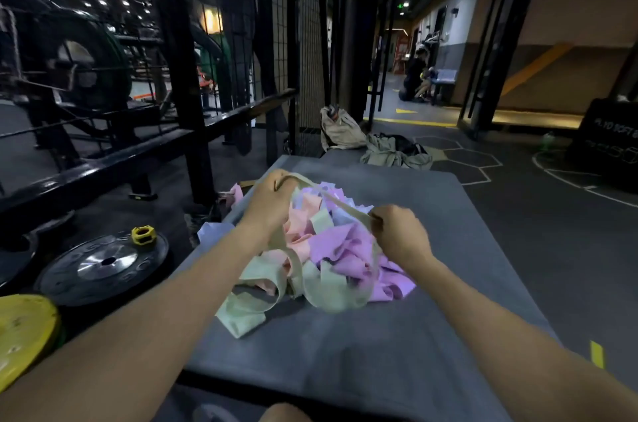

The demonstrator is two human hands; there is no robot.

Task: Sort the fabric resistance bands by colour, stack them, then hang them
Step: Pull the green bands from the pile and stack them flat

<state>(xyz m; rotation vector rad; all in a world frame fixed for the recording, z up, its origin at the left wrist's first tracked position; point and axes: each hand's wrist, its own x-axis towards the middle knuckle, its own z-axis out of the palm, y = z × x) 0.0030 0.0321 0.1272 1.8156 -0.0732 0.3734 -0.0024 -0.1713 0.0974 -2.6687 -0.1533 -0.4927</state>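
Fabric resistance bands in pale green, pink, lilac and pale blue lie in one tangled heap on a grey padded gym mat. The heap sits toward the mat's far left corner, and a few loops spill over the left edge.

Head view, hands: the left hand is raised over the far side of the heap, fingers curled round one end of a pale green fabric band. The right hand pinches the other end of that band between curled fingers and thumb. The band runs taut between the two hands, above the pile. Judgement: it is held stretched so that it pulls free of the tangle and can be laid flat as the start of a green stack. Sorting is at an early stage; no colour stacks are visible on the mat, and nothing is hung.

Head view, surroundings: a black weight plate with a metal hub and a yellow collar lie on the floor just beside the mat's left edge. A black steel rack stands beyond.
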